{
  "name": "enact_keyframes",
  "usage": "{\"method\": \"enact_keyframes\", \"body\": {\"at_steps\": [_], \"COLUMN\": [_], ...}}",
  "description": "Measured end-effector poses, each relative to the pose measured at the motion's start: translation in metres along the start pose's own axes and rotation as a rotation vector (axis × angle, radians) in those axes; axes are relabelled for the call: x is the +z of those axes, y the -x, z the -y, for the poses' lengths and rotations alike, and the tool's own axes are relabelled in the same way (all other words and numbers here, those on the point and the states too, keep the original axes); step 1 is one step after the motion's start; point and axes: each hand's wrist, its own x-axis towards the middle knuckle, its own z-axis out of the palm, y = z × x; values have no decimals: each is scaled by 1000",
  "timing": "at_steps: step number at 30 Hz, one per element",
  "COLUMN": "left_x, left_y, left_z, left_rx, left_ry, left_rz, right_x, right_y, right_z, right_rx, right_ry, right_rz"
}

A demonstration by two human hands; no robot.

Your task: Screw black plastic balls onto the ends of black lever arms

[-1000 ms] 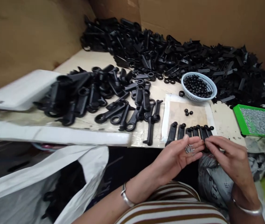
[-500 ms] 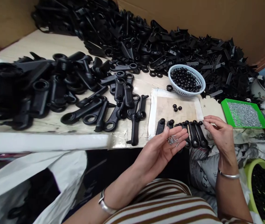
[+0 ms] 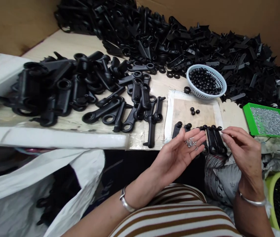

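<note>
A small cluster of silver screws [image 3: 191, 143] is lying in the upturned palm of the left hand [image 3: 179, 153], whose fingers [image 3: 197, 137] are spreading almost flat, cradling rather than gripping, just near of the table's front edge. Just right of it, the right hand [image 3: 244, 152] is pinching its thumb and forefinger tips [image 3: 225, 133] together; whether a screw is sitting between them is too small to tell. Touching that edge, a row of black handles [image 3: 210, 138] is lying side by side on a pale work mat [image 3: 205, 113], seemingly the batch in progress, with three loose black beads [image 3: 194, 111] farther back. Judging by the heaps, much is remaining: a white basket [image 3: 222, 86] of beads, a green tray [image 3: 247, 118] of screws at right, more handles [image 3: 120, 108] at left, and a far pile [image 3: 179, 42].
</note>
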Motion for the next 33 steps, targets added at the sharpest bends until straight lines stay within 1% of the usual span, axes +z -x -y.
{"method": "enact_keyframes", "body": {"at_steps": [3, 5, 7, 12, 17, 20, 22, 24, 26, 28, 33], "left_x": [1, 1, 1, -1, -4, -3, -2, 0, 1, 3, 3], "left_y": [-1, -1, -1, -2, -1, 0, 1, 1, 2, 2, 2], "left_z": [1, 1, 1, 2, 3, 2, 1, -1, -2, -3, -3], "left_rx": [6, 16, 22, 41, 47, 35, 29, 27, 24, 22, 18], "left_ry": [23, 37, 50, 38, 35, 36, 25, 11, 2, 0, -3], "left_rz": [1, -2, 4, 57, 81, 63, 38, 7, -22, -40, -50], "right_x": [3, 8, 15, 27, 26, 18, 10, 3, 0, 1, 9], "right_y": [10, 16, 20, 23, 22, 15, 6, -5, -14, -20, -25], "right_z": [20, 30, 36, 43, 48, 40, 29, 16, 5, -3, -11], "right_rx": [-125, -193, -219, -286, -254, -195, -122, -70, -69, -97, -138], "right_ry": [-41, -51, -17, 91, 121, 66, 64, 121, 185, 223, 309], "right_rz": [166, 226, 226, 159, 212, 217, 158, 85, 61, 68, 83]}}
